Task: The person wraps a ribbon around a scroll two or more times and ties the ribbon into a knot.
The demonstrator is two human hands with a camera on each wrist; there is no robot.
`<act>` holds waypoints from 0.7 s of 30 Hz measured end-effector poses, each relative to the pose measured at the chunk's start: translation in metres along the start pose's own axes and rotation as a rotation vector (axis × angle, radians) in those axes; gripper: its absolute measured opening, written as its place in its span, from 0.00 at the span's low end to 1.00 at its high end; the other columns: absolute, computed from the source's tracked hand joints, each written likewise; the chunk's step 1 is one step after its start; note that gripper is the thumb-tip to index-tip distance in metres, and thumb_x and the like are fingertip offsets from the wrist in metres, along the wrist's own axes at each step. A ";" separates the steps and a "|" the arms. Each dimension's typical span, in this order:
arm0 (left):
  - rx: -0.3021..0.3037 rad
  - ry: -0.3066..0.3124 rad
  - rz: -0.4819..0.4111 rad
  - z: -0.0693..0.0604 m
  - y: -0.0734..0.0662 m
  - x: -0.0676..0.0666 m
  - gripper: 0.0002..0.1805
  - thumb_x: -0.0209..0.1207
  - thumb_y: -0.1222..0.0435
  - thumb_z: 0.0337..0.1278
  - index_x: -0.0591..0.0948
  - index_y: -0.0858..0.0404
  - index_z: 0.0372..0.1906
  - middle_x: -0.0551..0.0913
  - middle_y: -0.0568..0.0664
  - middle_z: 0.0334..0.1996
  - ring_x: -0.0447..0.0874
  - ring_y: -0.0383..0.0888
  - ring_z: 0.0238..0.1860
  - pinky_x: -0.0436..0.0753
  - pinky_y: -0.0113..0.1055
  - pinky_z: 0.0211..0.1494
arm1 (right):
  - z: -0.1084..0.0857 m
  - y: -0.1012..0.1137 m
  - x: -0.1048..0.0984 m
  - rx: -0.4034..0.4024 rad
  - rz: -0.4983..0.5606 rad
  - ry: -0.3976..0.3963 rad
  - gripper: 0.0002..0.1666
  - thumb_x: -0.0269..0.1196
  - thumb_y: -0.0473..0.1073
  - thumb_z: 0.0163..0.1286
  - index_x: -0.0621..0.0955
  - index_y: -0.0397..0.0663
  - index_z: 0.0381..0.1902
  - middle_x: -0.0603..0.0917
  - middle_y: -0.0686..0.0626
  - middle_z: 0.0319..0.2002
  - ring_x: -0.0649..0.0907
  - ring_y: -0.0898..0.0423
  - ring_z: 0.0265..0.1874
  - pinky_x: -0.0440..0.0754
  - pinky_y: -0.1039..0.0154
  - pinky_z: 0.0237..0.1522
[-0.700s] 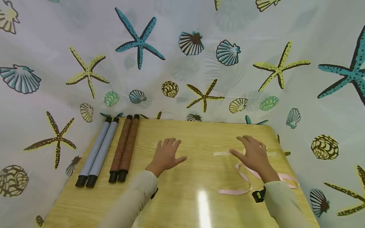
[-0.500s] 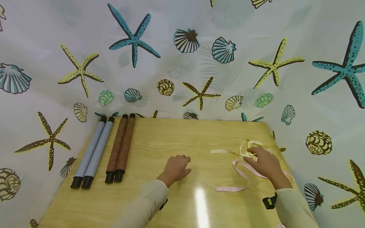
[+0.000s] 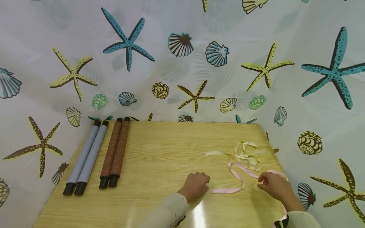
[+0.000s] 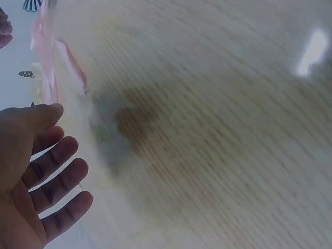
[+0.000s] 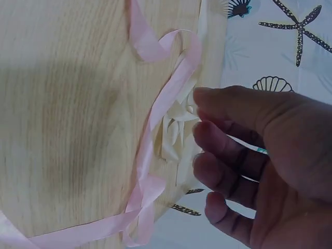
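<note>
A long pink ribbon [image 3: 228,190] lies in loose curves on the right side of the table. Just beyond it is a loose heap of cream ribbon [image 3: 242,153]. My right hand [image 3: 278,186] hovers over the right part of the pink ribbon, hiding some of it. In the right wrist view its fingers [image 5: 210,168] are loosely bent with nothing between them, and the pink ribbon [image 5: 150,124] shows past the fingertips. My left hand [image 3: 195,186] is left of the pink ribbon's free end, apart from it. The left wrist view shows its fingers [image 4: 59,181] relaxed and holding nothing.
Two grey-blue rolls [image 3: 82,158] and two brown patterned rolls [image 3: 115,152], all with black ends, lie side by side on the left of the wooden table [image 3: 171,142]. A white curtain [image 3: 159,69] printed with starfish and shells surrounds the table.
Both hands have come nearer to me and shifted right, their spread fingers now loosely bent. My right hand has moved off the cream ribbon, uncovering it. The head view has turned slightly right.
</note>
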State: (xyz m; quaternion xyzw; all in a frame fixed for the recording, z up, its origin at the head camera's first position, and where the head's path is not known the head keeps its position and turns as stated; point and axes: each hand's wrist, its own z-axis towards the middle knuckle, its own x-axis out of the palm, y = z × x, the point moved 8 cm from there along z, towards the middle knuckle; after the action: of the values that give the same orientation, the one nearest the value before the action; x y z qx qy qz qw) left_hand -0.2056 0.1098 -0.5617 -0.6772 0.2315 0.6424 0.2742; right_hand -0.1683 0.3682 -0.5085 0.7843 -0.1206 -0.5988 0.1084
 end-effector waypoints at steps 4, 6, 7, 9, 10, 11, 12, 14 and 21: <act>0.007 -0.019 -0.018 0.007 -0.013 0.006 0.11 0.65 0.49 0.60 0.83 0.48 0.41 0.85 0.39 0.35 0.84 0.38 0.34 0.79 0.32 0.33 | -0.011 -0.017 0.020 0.063 0.044 0.133 0.09 0.72 0.42 0.58 0.80 0.48 0.28 0.80 0.53 0.25 0.76 0.57 0.24 0.73 0.58 0.26; 0.014 -0.015 -0.017 0.009 -0.019 0.009 0.11 0.65 0.48 0.59 0.83 0.49 0.40 0.85 0.39 0.34 0.83 0.37 0.32 0.78 0.31 0.32 | -0.018 -0.030 0.034 0.101 0.072 0.225 0.12 0.74 0.40 0.55 0.79 0.48 0.24 0.80 0.53 0.22 0.76 0.57 0.21 0.73 0.60 0.25; 0.018 -0.006 -0.011 0.010 -0.022 0.011 0.12 0.65 0.47 0.59 0.83 0.49 0.40 0.84 0.39 0.33 0.82 0.37 0.31 0.77 0.30 0.32 | -0.022 -0.037 0.041 0.123 0.093 0.276 0.12 0.74 0.39 0.54 0.79 0.47 0.22 0.80 0.54 0.20 0.76 0.58 0.20 0.73 0.62 0.24; 0.022 0.016 0.001 0.010 -0.026 0.015 0.15 0.65 0.44 0.58 0.83 0.49 0.38 0.84 0.39 0.32 0.80 0.37 0.30 0.76 0.30 0.32 | -0.029 -0.052 0.060 0.151 0.144 0.402 0.12 0.74 0.37 0.54 0.81 0.47 0.18 0.79 0.56 0.16 0.73 0.62 0.16 0.69 0.67 0.21; 0.025 0.029 0.014 0.010 -0.028 0.018 0.16 0.64 0.42 0.57 0.82 0.49 0.37 0.83 0.39 0.32 0.80 0.37 0.30 0.76 0.30 0.32 | -0.032 -0.060 0.069 0.184 0.171 0.451 0.11 0.73 0.36 0.53 0.82 0.47 0.16 0.79 0.55 0.14 0.71 0.63 0.14 0.67 0.69 0.19; 0.026 0.036 0.025 0.009 -0.029 0.020 0.17 0.65 0.41 0.56 0.82 0.49 0.36 0.83 0.39 0.31 0.79 0.37 0.29 0.75 0.30 0.32 | -0.033 -0.069 0.081 0.193 0.187 0.503 0.11 0.72 0.35 0.53 0.82 0.47 0.15 0.79 0.56 0.12 0.70 0.64 0.13 0.66 0.70 0.18; 0.026 0.039 0.035 0.009 -0.029 0.021 0.18 0.65 0.40 0.55 0.82 0.49 0.35 0.82 0.38 0.31 0.78 0.36 0.29 0.74 0.30 0.32 | -0.035 -0.076 0.088 0.221 0.203 0.522 0.10 0.72 0.35 0.52 0.83 0.46 0.16 0.79 0.55 0.12 0.70 0.64 0.13 0.65 0.70 0.19; 0.024 0.031 0.037 0.008 -0.030 0.022 0.18 0.66 0.40 0.53 0.81 0.48 0.34 0.82 0.38 0.30 0.78 0.36 0.29 0.73 0.30 0.31 | -0.034 -0.093 0.105 0.235 0.205 0.550 0.08 0.72 0.35 0.51 0.84 0.47 0.17 0.81 0.54 0.14 0.71 0.64 0.13 0.66 0.69 0.19; 0.008 0.027 0.033 0.009 -0.027 0.026 0.10 0.65 0.49 0.59 0.81 0.48 0.33 0.83 0.38 0.32 0.80 0.37 0.33 0.76 0.30 0.34 | -0.017 -0.145 0.142 0.310 0.172 0.476 0.14 0.77 0.36 0.48 0.80 0.48 0.25 0.81 0.51 0.20 0.74 0.58 0.19 0.69 0.66 0.23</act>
State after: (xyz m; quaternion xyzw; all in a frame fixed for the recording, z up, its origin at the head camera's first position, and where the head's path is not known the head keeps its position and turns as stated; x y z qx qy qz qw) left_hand -0.1929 0.1370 -0.5856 -0.6807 0.2491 0.6367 0.2631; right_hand -0.1073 0.4608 -0.6793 0.8968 -0.2477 -0.3610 0.0631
